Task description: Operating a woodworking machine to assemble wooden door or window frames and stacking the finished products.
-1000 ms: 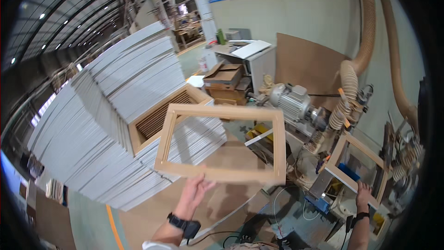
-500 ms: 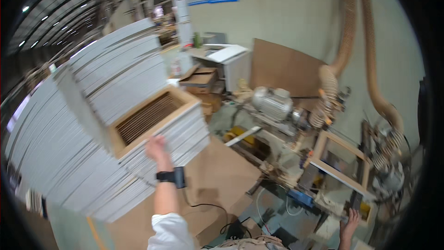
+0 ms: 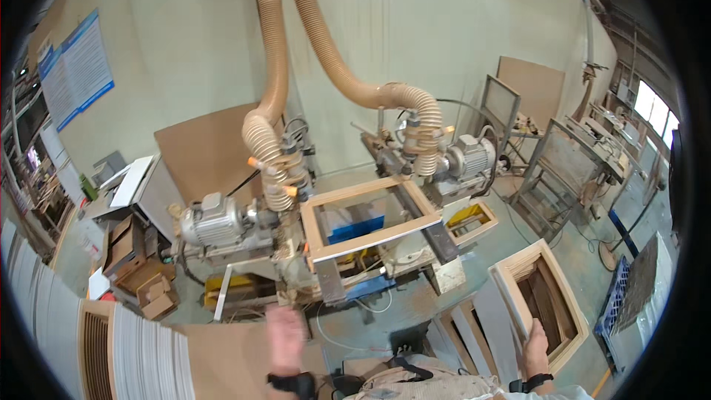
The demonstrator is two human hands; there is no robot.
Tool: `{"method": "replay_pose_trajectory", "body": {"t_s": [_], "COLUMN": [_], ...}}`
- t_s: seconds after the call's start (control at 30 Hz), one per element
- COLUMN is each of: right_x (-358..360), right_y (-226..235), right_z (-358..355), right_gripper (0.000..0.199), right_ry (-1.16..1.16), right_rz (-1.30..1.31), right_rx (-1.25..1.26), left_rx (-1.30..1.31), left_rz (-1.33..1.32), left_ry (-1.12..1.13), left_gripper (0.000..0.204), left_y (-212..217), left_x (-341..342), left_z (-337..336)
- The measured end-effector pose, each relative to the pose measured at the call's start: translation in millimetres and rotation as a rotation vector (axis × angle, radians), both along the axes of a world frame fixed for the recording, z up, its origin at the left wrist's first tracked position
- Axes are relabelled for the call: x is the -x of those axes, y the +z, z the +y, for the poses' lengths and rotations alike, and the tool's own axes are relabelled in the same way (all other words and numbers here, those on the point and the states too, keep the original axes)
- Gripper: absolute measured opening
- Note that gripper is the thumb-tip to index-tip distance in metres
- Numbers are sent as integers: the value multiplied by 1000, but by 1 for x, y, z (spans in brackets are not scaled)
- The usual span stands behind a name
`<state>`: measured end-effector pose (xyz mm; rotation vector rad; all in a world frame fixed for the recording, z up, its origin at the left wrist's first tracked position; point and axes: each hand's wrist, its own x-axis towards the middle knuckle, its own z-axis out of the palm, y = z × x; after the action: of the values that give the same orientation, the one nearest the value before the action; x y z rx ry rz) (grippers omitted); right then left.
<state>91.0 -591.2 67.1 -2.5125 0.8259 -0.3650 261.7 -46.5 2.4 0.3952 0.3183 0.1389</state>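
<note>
Premises: woodworking workshop, production area.
Grounds for classification: a twin-headed machine (image 3: 332, 281) carries grey electric motors (image 3: 215, 222), and corrugated tan ducts (image 3: 275, 44) run down the pale wall (image 3: 474, 22) to its heads; a bare wood frame (image 3: 352, 195) lies across it. Further wood frames (image 3: 569, 292) are grouped at lower right, and a tight white-edged stack (image 3: 152, 348) occupies the lower left. A stained greenish floor (image 3: 511, 233), a metal stand (image 3: 566, 155), an open cardboard box (image 3: 157, 296) and a blue-bordered wall notice (image 3: 78, 70) are consistent with industrial use.
</note>
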Motion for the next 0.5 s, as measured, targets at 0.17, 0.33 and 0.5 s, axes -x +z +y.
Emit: {"method": "replay_pose_trajectory", "body": {"t_s": [0.17, 0.33, 0.5], "right_x": [-24, -109, -214], "right_y": [18, 71, 81], "right_z": [9, 43, 72], "right_gripper": [44, 38, 37], "right_ry": [288, 672, 998], "right_rz": [24, -81, -183], "right_rx": [403, 330, 369], "left_rx": [-12, -27, -720], "left_rz": [144, 233, -300], "left_ry": [-581, -408, -408], "left_gripper": [59, 39, 26], "left_y": [-5, -60, -26], "left_x": [-130, -226, -165], "left_z": [-158, -165, -184]}}
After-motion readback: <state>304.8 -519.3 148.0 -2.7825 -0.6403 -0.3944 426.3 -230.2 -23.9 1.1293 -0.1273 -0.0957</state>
